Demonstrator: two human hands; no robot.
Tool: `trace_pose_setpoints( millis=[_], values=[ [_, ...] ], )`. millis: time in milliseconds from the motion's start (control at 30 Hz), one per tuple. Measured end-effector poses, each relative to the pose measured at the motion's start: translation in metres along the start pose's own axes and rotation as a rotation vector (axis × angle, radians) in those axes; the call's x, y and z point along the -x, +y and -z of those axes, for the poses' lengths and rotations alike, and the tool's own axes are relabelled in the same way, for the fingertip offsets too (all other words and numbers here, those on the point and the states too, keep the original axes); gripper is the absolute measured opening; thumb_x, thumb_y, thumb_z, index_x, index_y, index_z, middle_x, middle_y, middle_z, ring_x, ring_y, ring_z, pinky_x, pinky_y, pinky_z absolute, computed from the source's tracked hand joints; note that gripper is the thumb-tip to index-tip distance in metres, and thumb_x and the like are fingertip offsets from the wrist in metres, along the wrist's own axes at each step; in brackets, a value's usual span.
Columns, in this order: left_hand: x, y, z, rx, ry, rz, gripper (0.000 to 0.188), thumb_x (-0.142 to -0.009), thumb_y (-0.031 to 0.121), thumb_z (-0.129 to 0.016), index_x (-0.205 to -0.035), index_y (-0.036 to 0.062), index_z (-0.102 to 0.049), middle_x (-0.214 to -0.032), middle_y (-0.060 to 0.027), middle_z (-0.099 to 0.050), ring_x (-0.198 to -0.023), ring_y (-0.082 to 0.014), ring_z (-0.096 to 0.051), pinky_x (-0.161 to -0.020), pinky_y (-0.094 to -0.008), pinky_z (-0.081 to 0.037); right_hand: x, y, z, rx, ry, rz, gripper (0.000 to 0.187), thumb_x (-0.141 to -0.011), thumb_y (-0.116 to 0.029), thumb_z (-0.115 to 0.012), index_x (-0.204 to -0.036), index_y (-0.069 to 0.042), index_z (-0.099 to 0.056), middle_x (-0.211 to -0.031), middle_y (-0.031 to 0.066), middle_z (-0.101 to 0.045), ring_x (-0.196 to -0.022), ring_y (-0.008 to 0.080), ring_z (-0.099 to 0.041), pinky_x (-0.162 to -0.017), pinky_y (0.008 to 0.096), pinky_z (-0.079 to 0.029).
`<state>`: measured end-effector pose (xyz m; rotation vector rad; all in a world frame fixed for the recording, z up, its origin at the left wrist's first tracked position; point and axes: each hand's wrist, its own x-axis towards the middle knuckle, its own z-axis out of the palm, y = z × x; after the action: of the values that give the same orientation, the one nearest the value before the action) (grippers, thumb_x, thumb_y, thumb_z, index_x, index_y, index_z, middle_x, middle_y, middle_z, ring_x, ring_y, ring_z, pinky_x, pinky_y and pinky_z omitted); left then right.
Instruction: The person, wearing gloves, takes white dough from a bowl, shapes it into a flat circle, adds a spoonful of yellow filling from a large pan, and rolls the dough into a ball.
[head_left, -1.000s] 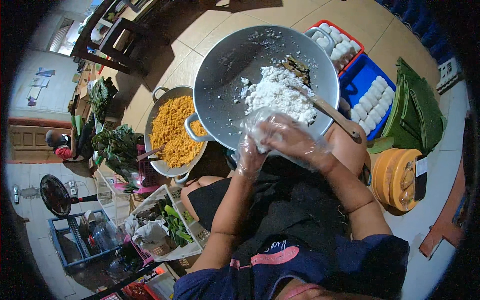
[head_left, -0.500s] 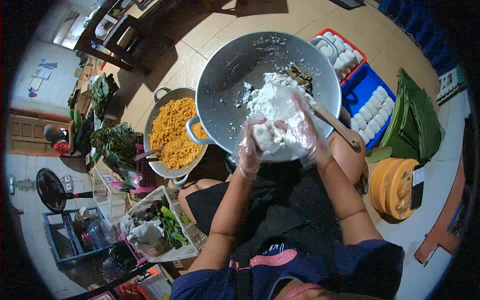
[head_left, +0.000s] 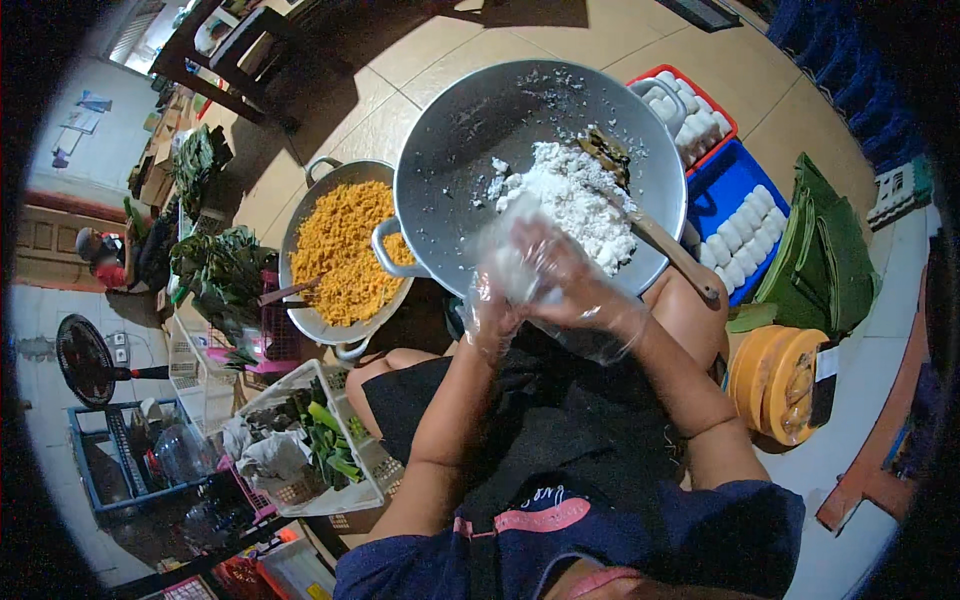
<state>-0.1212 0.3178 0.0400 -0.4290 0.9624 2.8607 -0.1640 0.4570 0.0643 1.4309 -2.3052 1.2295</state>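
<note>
Clear crinkled plastic gloves worn over the left hand [head_left: 492, 318] and right hand [head_left: 578, 290], forearms left bare, short navy sleeves, black apron edged with a pink band, seen from above

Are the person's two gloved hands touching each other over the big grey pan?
Touching. The head view shows the left hand and the right hand, both in clear plastic gloves, pressed together around a white lump, with no gap between them.

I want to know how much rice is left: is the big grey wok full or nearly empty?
Partly full. The wok holds one heap of white rice on its right side; the left of its inside is bare metal with scattered grains.
</note>
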Motion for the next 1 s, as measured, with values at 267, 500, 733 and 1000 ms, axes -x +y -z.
trace_pose_setpoints(
  millis=[267, 500, 733, 1000],
  values=[
    [0.010, 0.003, -0.013, -0.356, 0.015, -0.117, 0.064, -0.090, 0.056, -0.034, -0.126, 0.0040, -0.043, -0.119, -0.0117, -0.053, -0.098, -0.0231, -0.058, -0.075, -0.0324, -0.052, 0.013, 0.030, -0.016, -0.218, -0.100, -0.214, 0.077, -0.066, -0.029, -0.076, -0.130, -0.009, -0.039, -0.126, 0.0149, -0.046, -0.122, 0.0321, -0.039, -0.104, 0.0423, -0.029],
    [0.007, 0.008, -0.043, -0.123, 0.054, 0.014, 0.068, -0.093, 0.054, -0.019, -0.132, -0.0001, -0.035, -0.127, -0.0195, -0.046, -0.111, -0.0298, -0.051, -0.087, -0.0415, -0.048, 0.021, -0.010, -0.034, 0.280, -0.054, -0.226, 0.063, -0.086, -0.033, -0.054, -0.135, 0.001, -0.032, -0.137, 0.0191, -0.036, -0.126, 0.0316, -0.036, -0.106, 0.0391, -0.025],
    [-0.004, 0.008, -0.003, 0.078, 0.010, 0.038, 0.066, -0.090, 0.057, -0.031, -0.127, 0.0031, -0.042, -0.121, -0.0150, -0.052, -0.107, -0.0289, -0.055, -0.086, -0.0409, -0.050, -0.002, 0.008, -0.002, -0.288, 0.017, -0.145, 0.063, -0.078, -0.034, -0.067, -0.128, -0.005, -0.043, -0.132, 0.0165, -0.042, -0.127, 0.0302, -0.035, -0.107, 0.0405, -0.023],
    [-0.002, -0.012, 0.021, -0.370, -0.063, -0.128, 0.064, -0.088, 0.058, -0.036, -0.121, 0.0044, -0.045, -0.122, -0.0131, -0.052, -0.108, -0.0266, -0.054, -0.087, -0.0387, -0.049, 0.010, 0.022, -0.015, -0.014, -0.128, -0.120, 0.066, -0.069, -0.041, -0.072, -0.123, -0.013, -0.049, -0.123, 0.0153, -0.048, -0.119, 0.0299, -0.042, -0.103, 0.0432, -0.030]
  ],
)
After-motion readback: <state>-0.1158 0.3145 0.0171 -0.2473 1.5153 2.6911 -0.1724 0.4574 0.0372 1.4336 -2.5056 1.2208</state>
